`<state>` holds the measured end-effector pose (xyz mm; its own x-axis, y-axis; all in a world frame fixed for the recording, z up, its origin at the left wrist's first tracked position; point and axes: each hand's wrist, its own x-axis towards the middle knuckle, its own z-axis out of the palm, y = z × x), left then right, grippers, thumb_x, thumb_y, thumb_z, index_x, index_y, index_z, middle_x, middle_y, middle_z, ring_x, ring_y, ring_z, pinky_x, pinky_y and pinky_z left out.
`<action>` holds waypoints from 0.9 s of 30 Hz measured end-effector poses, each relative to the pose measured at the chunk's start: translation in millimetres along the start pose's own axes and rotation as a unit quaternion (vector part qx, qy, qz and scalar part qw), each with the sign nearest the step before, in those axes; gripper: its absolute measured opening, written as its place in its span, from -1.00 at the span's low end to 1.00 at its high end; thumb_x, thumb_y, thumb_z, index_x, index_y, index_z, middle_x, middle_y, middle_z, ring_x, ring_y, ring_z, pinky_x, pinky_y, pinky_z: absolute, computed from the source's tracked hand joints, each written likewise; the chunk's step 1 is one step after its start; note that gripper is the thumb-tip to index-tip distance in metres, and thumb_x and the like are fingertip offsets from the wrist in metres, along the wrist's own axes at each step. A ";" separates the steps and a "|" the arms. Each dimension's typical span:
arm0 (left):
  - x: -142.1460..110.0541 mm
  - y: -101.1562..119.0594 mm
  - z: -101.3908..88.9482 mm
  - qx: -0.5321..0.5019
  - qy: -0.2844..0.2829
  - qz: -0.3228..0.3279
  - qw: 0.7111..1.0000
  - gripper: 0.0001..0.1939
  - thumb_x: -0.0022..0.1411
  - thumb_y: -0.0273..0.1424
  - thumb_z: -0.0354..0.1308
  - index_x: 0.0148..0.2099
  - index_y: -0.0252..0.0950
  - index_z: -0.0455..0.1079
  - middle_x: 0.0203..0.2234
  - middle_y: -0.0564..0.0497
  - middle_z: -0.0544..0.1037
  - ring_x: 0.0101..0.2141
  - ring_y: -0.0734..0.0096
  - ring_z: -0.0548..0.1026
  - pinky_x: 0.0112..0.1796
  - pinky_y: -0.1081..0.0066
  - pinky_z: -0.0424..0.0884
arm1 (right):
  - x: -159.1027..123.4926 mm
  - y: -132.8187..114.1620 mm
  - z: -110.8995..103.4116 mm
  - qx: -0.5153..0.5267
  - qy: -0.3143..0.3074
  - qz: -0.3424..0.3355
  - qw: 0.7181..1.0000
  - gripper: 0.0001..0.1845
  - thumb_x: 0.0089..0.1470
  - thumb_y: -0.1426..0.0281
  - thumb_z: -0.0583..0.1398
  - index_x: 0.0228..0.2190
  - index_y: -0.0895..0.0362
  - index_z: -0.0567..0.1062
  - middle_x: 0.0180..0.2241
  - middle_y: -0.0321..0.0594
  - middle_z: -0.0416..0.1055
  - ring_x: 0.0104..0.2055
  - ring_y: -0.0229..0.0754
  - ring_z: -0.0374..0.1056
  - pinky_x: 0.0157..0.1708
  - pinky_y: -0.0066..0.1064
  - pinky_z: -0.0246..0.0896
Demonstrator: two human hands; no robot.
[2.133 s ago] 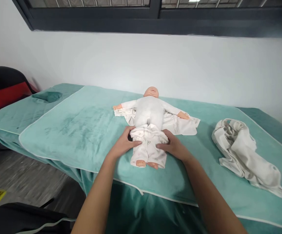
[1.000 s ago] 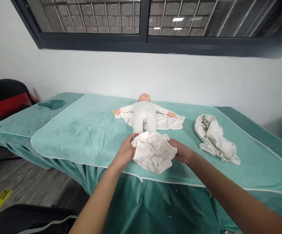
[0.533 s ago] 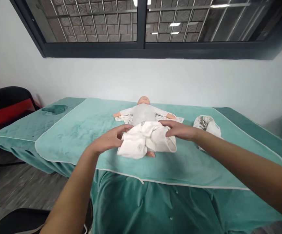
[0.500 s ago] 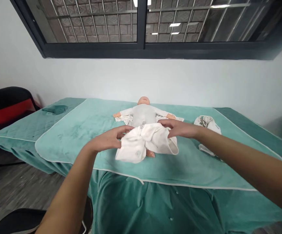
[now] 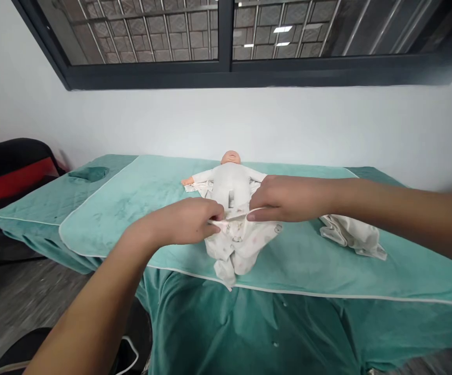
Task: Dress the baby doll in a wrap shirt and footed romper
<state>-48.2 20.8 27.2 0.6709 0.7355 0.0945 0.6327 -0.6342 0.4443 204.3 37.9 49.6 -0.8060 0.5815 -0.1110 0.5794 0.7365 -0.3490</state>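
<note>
A baby doll (image 5: 231, 182) in a white bodysuit lies face up on the teal towel (image 5: 132, 203), arms spread over an opened white garment. Small white patterned baby trousers (image 5: 239, 245) hang in the air in front of the doll's legs, held by their top edge. My left hand (image 5: 183, 221) pinches the left side of that edge. My right hand (image 5: 284, 198) grips the right side. The trouser legs dangle down toward the table's front edge.
A crumpled white garment (image 5: 351, 234) lies on the towel to the right. A teal-covered table (image 5: 249, 323) stands against a white wall under a dark-framed window. A black and red chair (image 5: 11, 166) stands at the left; a folded teal cloth (image 5: 89, 173) lies far left.
The trousers came off the doll's legs and were pulled toward me, bunched up, then raised. Now both hands hold them by the top edge and they hang open.
</note>
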 end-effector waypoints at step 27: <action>-8.8 -18.4 -17.0 0.146 0.161 0.038 0.975 -0.61 0.22 0.01 0.17 -0.36 -0.23 0.43 -0.49 0.04 0.47 -0.31 0.27 0.40 -0.09 0.23 0.26 | -7.3 -5.7 -29.1 -0.002 0.154 -0.017 0.988 -0.60 0.07 0.05 0.28 -0.55 0.10 0.52 -0.45 -0.31 0.42 -0.23 -0.14 0.36 -0.16 -0.26 0.19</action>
<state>-72.3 30.0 33.3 0.5945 0.6902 0.4126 0.6998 -0.6968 0.1571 210.5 39.6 79.5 -0.7507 0.6332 0.1885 0.5536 0.7586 -0.3436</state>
